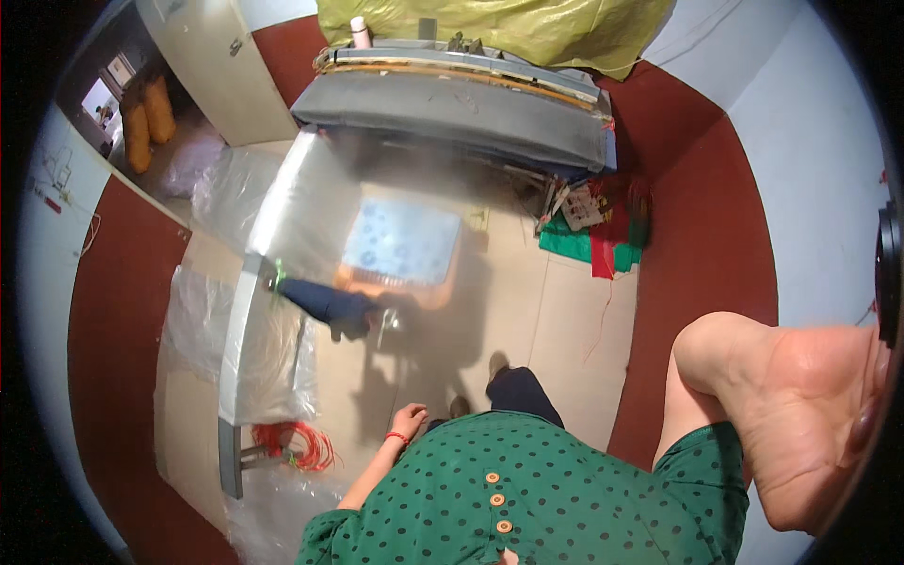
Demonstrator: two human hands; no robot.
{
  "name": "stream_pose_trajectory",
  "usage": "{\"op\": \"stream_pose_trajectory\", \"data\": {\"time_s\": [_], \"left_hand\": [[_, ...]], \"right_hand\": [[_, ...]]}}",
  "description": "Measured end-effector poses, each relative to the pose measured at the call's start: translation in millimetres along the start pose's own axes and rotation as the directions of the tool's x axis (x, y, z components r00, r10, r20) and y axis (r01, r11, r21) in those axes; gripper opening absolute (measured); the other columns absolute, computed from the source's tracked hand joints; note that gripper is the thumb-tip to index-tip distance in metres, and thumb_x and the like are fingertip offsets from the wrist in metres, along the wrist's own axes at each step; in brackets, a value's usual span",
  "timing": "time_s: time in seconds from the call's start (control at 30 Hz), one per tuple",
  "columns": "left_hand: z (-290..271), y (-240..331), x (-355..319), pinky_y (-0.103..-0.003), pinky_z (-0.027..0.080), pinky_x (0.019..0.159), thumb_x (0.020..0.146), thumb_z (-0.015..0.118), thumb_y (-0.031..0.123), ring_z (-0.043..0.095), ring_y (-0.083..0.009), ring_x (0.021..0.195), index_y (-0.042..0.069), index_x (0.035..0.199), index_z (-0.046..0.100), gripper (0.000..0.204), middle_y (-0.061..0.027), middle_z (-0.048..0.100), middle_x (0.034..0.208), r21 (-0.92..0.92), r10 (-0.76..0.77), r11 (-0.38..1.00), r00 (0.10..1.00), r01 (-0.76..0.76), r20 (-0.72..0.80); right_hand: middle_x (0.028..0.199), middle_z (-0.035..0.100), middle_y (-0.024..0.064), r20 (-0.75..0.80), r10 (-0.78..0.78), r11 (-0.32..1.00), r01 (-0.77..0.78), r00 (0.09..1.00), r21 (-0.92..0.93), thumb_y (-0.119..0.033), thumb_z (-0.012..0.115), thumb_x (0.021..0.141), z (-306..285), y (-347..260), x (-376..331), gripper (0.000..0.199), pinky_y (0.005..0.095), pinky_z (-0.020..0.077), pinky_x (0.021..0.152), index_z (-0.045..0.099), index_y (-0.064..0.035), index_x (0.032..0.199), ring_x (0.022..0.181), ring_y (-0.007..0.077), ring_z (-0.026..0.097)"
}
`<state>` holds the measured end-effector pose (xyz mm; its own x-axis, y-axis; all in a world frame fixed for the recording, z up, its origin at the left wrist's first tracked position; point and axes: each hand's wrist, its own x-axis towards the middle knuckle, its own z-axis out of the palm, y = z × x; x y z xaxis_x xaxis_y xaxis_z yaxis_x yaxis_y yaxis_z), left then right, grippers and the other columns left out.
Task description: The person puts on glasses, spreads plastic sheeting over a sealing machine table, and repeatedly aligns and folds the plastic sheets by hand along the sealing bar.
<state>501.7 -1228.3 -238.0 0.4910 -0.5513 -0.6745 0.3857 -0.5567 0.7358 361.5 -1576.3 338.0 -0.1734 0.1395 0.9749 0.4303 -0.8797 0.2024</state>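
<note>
A: Looking down from head height: person standing, green dotted shirt [527, 499] with orange buttons filling the lower middle. Left hand [408, 421] hangs at the hip, red thread band [396, 437] on the wrist.

B: Holding anything?

A: Nothing. Fingers loosely curled, relaxed, not touching anything but close to the shirt.

B: Right hand?

A: Right hand [800, 414] is raised very near the lens, lower right. Palm faces the camera and looks spread flat; fingertips run off toward the rim and blur out. No object visible in it.

B: What's nearest the left hand?

A: Coil of orange-red cord [299, 443] on the floor, left of the hand and apart from it, lying at the foot of a long table [247, 377] covered in clear plastic sheet. Dark blue cloth [330, 303] drapes off the table edge, above the hand in frame.

B: Rest of the floor?

A: Orange tray [403, 282] with a pale blue patterned top sits on the beige tiles beyond the cloth. Farther up, a grey padded slab [452, 108] lies across, yellow-green sheet [508, 28] behind it. Green and red fabric pile [593, 240] at the right, against the dark red lower wall. One foot [496, 365] visible just past the shirt hem.
</note>
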Motion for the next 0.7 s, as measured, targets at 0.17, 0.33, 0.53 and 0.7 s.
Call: {"op": "stream_pose_trajectory", "data": {"time_s": [0.17,0.33,0.53,0.7], "left_hand": [[38,85,114,-0.025,0.048,0.066,0.081,0.057,0.015,0.059,-0.0097,0.072,0.001,0.097,0.059,0.022,-0.0080,0.063,0.084,0.001,0.237,0.970,0.951,-0.242,0.198],[45,153,191,-0.022,0.045,0.058,0.082,0.056,0.016,0.059,-0.0107,0.067,0.001,0.099,0.057,0.023,-0.0062,0.062,0.080,-0.001,0.124,0.992,0.990,-0.124,0.065],[53,270,256,-0.020,0.038,0.044,0.085,0.051,0.015,0.057,-0.0122,0.059,0.003,0.097,0.056,0.017,-0.0084,0.062,0.084,-0.308,-0.233,0.936,0.957,0.173,-0.171],[41,258,300,-0.027,0.047,0.058,0.084,0.053,0.014,0.059,-0.0168,0.066,0.002,0.097,0.055,0.018,-0.0086,0.062,0.083,-0.408,-0.210,0.905,0.960,0.118,-0.188]], "right_hand": [[0.053,0.040,0.0057,-0.031,-0.073,0.996,0.071,0.997,-0.051,-0.046,0.030,0.087,39,109,-32,0.043,0.0312,0.0323,0.048,0.047,-0.0098,0.072,0.048,0.0170,0.034],[0.051,0.040,0.0068,-0.030,-0.062,0.997,0.060,0.998,-0.040,-0.045,0.028,0.088,45,256,-67,0.044,0.0305,0.0324,0.046,0.047,-0.0088,0.071,0.046,0.0172,0.034],[0.050,0.041,0.0080,-0.186,0.058,0.998,-0.055,0.981,0.021,-0.043,0.026,0.088,33,420,-121,0.045,0.0296,0.0324,0.043,0.047,-0.0076,0.071,0.044,0.0175,0.034],[0.048,0.041,0.0091,-0.238,0.161,0.986,-0.145,0.958,0.083,-0.042,0.024,0.089,53,511,-149,0.046,0.0289,0.0324,0.041,0.047,-0.0066,0.070,0.042,0.0177,0.034]]}}
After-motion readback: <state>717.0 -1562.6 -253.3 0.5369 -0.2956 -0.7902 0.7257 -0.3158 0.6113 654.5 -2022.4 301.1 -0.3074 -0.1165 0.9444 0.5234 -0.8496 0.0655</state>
